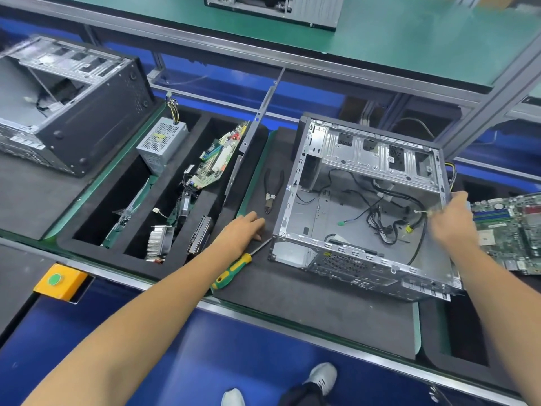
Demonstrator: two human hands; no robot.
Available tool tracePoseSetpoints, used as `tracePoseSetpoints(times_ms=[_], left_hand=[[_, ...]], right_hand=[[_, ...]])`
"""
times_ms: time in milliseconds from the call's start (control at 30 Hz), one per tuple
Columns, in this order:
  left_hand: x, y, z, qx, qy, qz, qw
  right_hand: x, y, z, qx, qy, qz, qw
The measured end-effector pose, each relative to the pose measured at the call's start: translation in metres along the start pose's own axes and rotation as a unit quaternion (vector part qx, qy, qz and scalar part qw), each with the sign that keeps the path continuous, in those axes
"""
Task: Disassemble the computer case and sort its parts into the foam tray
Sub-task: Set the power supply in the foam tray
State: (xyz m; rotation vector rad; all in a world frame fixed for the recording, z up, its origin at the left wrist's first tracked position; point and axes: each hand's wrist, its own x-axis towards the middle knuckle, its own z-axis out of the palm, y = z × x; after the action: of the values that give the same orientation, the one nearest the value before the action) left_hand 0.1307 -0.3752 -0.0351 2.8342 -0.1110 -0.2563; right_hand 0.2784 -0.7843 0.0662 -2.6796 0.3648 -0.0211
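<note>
An open silver computer case [328,183] lies on its side on the black foam mat, loose black cables [383,224] inside. My right hand [452,218] is at the case's right rim and pinches a thin white wire; it is blurred. My left hand [244,227] rests flat on the mat left of the case, fingers straight, beside a green-yellow screwdriver [232,271]. The black foam tray [257,142] to the left holds a power supply [162,140], a motherboard [216,159], a heatsink [159,243], a drive [200,234] and a grey side panel [248,133].
Pliers [272,187] lie on the mat between tray and case. A second motherboard [509,230] lies to the right of the case. Another empty case [96,112] stands at far left. A yellow box with a green button [60,281] is at the bench's front edge.
</note>
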Motion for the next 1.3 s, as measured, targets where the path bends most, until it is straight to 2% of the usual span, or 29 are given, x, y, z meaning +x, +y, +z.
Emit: tracePoseSetpoints(times_ms=[67,100,233,300,333,400,467,500,567,600,667,733,833,1000,1133,1200,1267,1300], left_hand=[[0.002,0.003,-0.003,-0.036,-0.009,-0.043,0.998],[0.002,0.001,-0.002,-0.004,-0.017,-0.037,0.999],[0.003,0.001,0.001,-0.006,-0.014,-0.025,1.000],[0.002,0.006,-0.003,-0.068,-0.017,-0.052,0.996],[-0.002,0.011,-0.011,-0.160,0.016,-0.104,0.981],[-0.001,0.005,-0.011,-0.333,0.087,-0.202,0.917],[-0.001,0.001,-0.013,-0.470,0.120,-0.227,0.845],[-0.002,0.001,-0.016,-0.543,0.135,-0.240,0.793],[-0.006,0.001,-0.020,-0.685,0.157,-0.250,0.666],[-0.008,0.003,-0.021,-0.738,0.161,-0.241,0.609],[-0.013,0.011,-0.022,-0.808,0.156,-0.231,0.519],[-0.019,0.021,-0.020,-0.840,0.139,-0.248,0.462],[-0.022,0.035,-0.015,-0.833,0.126,-0.278,0.461],[-0.027,0.065,-0.008,-0.791,0.156,-0.368,0.462],[-0.033,0.119,0.002,-0.779,0.176,-0.407,0.443],[-0.037,0.153,0.008,-0.763,0.185,-0.430,0.446],[-0.039,0.190,0.017,-0.740,0.173,-0.454,0.466],[-0.039,0.210,0.022,-0.733,0.145,-0.460,0.479]], right_hand=[[0.000,0.000,0.000,0.003,0.000,0.001,1.000],[0.000,0.000,0.000,0.004,0.001,-0.001,1.000],[-0.001,-0.002,-0.002,0.013,0.009,-0.013,1.000],[-0.001,-0.002,-0.003,0.013,0.011,-0.014,1.000],[-0.002,-0.003,-0.003,0.011,0.012,-0.016,1.000],[-0.003,-0.002,-0.003,0.008,0.018,-0.019,1.000],[-0.003,-0.002,-0.003,0.007,0.022,-0.020,1.000],[-0.002,-0.002,-0.003,0.006,0.022,-0.019,1.000],[-0.001,0.000,-0.002,0.007,0.018,-0.020,1.000],[0.000,0.001,-0.001,0.008,0.016,-0.020,1.000],[0.002,0.003,0.000,0.008,0.012,-0.016,1.000],[0.003,0.003,0.002,0.011,0.006,-0.011,1.000],[0.006,0.005,0.004,0.033,-0.002,0.001,0.999],[0.005,0.005,0.001,0.090,-0.012,0.013,0.996],[0.001,0.005,-0.006,0.162,-0.032,0.025,0.986],[-0.001,0.007,-0.012,0.296,-0.048,0.067,0.952],[-0.002,0.012,-0.020,0.484,-0.062,0.160,0.858],[-0.002,0.021,-0.022,0.531,-0.074,0.198,0.821]])
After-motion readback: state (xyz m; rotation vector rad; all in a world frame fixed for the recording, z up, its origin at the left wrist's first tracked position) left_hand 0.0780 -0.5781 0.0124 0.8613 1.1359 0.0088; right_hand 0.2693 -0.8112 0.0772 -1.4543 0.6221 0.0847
